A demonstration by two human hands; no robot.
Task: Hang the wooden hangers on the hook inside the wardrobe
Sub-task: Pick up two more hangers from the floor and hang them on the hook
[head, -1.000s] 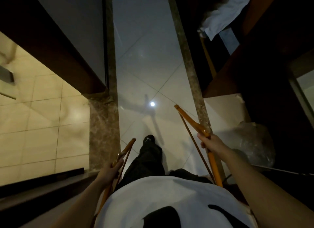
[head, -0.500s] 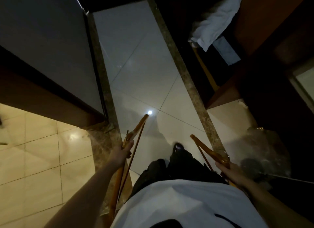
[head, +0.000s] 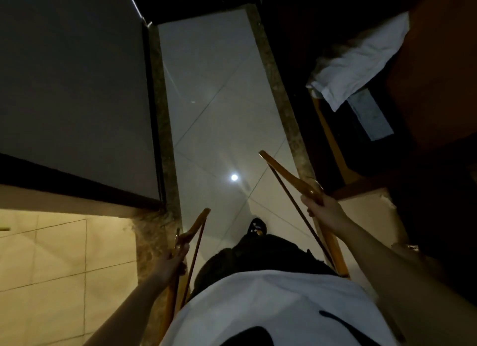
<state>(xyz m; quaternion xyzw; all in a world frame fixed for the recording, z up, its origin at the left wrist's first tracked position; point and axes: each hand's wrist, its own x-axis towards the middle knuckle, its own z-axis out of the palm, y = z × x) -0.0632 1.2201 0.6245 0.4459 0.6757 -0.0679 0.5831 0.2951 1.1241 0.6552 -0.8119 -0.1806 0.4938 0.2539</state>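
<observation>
I look straight down a dim corridor. My left hand (head: 172, 261) grips a wooden hanger (head: 194, 228) at its neck, low and left of my body, one arm pointing forward. My right hand (head: 321, 211) holds a second wooden hanger (head: 286, 172) at its neck, raised higher on the right, with its cross bar running back toward my waist. Each hanger's metal hook shows only faintly by the hand. No wardrobe hook is visible.
Glossy white floor tiles (head: 214, 113) run ahead between marble strips. A dark door panel (head: 74, 87) stands on the left above yellow tiles (head: 51, 268). Dark wooden furniture with a white cloth (head: 358, 61) fills the right. My shoe (head: 256, 227) steps forward.
My right hand has risen and moved forward with its hanger, while my left hand dropped lower and back. The view has shifted forward along the corridor.
</observation>
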